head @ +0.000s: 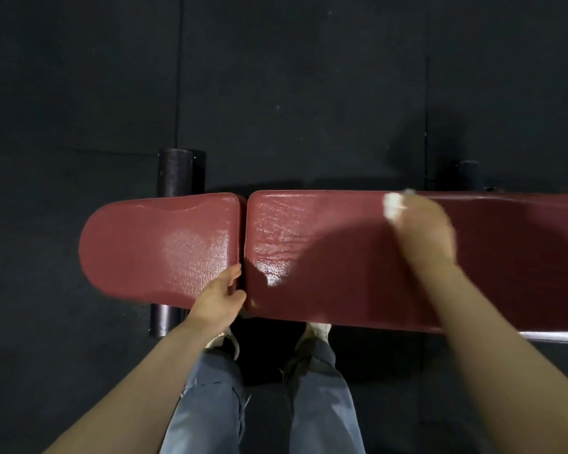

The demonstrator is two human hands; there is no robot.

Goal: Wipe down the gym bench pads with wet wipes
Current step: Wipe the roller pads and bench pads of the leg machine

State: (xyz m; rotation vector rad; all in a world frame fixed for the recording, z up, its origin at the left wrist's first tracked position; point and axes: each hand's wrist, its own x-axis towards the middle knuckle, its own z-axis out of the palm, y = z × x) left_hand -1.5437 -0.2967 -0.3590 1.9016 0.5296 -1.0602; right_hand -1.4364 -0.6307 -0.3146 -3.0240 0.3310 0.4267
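Note:
A dark red gym bench lies across the view in two pads: a short rounded seat pad [151, 244] on the left and a long back pad [335, 250] running off the right edge. Both shine wet near the gap between them. My right hand [423, 231] presses a crumpled white wet wipe [393, 206] onto the far edge of the back pad; the hand is motion-blurred. My left hand [218, 298] rests on the near edge at the gap between the pads, fingers curled over the seat pad's corner.
Black rubber floor mats surround the bench. Black foam rollers [174, 172] stick out behind and in front of the seat pad, and another black post [468, 174] stands behind the back pad. My legs in blue jeans [263, 398] and light shoes stand against the near side.

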